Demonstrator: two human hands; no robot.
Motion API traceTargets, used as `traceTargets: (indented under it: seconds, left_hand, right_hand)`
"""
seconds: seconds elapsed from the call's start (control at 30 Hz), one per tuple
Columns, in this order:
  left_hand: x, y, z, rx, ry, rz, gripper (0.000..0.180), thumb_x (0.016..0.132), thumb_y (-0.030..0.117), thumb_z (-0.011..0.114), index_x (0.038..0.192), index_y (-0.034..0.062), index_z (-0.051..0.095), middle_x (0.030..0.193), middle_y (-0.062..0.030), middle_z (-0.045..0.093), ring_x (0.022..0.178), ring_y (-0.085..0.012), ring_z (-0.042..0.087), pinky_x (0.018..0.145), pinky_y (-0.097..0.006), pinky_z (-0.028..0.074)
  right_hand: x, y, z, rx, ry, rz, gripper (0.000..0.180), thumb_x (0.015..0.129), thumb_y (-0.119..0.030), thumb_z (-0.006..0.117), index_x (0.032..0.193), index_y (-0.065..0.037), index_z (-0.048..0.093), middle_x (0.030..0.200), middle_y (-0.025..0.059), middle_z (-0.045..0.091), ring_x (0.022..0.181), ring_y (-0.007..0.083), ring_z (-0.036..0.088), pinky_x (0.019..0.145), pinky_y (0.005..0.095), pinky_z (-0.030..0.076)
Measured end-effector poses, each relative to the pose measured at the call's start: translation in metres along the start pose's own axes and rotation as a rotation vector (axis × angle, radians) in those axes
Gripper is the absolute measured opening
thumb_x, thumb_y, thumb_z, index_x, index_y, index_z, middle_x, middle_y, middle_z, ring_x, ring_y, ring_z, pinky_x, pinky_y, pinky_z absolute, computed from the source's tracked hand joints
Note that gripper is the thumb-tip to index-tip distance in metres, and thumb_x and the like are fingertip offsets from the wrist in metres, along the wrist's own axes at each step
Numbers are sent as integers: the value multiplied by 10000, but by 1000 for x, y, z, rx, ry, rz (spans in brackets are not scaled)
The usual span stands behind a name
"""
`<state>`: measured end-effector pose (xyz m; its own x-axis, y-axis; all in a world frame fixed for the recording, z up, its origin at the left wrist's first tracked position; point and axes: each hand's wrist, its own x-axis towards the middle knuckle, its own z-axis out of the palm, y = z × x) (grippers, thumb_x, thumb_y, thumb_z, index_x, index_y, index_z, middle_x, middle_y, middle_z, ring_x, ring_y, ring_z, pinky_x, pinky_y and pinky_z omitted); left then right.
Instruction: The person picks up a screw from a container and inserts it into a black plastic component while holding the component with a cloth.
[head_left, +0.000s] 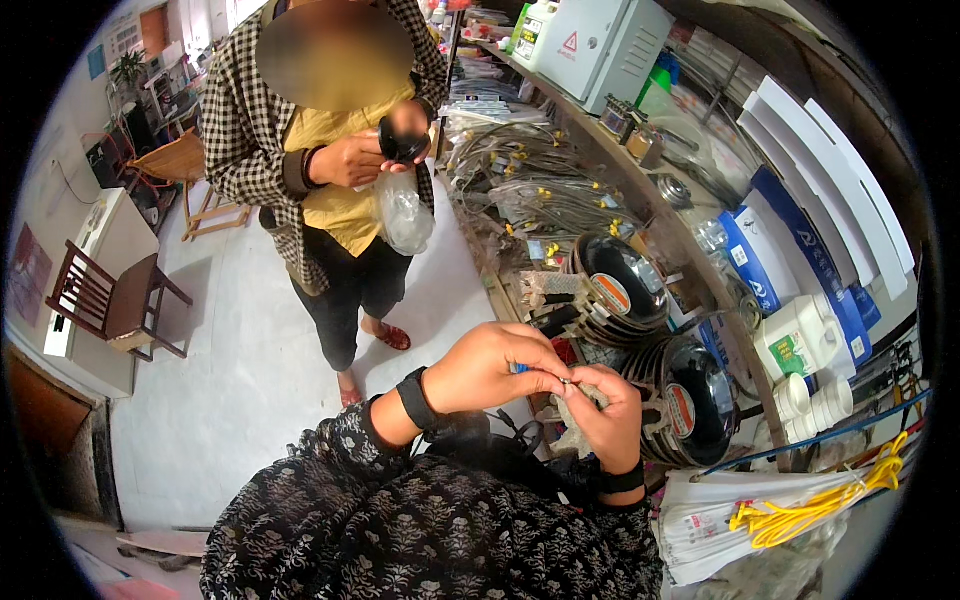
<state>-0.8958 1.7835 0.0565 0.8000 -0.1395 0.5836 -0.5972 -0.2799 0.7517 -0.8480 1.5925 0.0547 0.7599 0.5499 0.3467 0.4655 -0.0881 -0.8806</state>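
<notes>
My left hand (pixel 497 368) and my right hand (pixel 607 415) meet in front of my chest, fingertips pinched together. Between them is a small greyish piece (pixel 566 382), too small to name. A bit of blue (pixel 519 368) shows by the left fingers; I cannot tell whether it belongs to that piece. Close beyond my hands are stacked black pans (pixel 625 280) with clear wrapping and orange labels. A second stack of black pans (pixel 698 400) stands just right of my right hand.
Facing me, a person (pixel 345 215) in a checked jacket holds a round black object (pixel 403 142) and a clear plastic bag (pixel 405 215). Shelving (pixel 560 100) on the right carries hoses, a grey metal box (pixel 590 50) and a white jug (pixel 800 335). A wooden chair (pixel 125 300) stands left.
</notes>
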Motion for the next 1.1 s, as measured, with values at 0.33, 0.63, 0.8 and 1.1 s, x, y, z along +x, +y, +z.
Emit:
traceTargets:
  seconds: [0.33,0.63,0.8,1.1]
  left_hand:
    - [-1,2,-7,-3,3,13,121,742,88,718,861,72,701,787,-65,654,730,-192,615,647,-295,488]
    - [0,-4,-11,-7,6,57,139,743,81,713,880,102,705,861,-36,658,799,-190,608,686,-295,490]
    - [3,-4,-13,2,-15,82,148,751,76,702,894,111,705,875,-34,662,804,-191,604,706,-301,486]
    - [2,-8,-15,-8,-13,134,134,760,22,672,877,86,688,868,-44,660,801,-216,601,698,-319,472]
  right_hand:
    - [5,-5,5,-55,-7,-13,132,762,-39,639,879,22,637,779,82,616,686,143,568,630,260,439]
    - [9,-4,6,-69,-18,38,137,765,-53,648,881,21,643,782,83,623,692,144,575,638,263,443]
    - [9,4,7,-37,5,54,148,766,-56,653,885,29,639,819,95,635,732,159,591,676,265,453]
    - [12,4,10,-43,-22,82,161,767,-69,659,890,33,637,825,91,635,744,159,590,691,267,453]
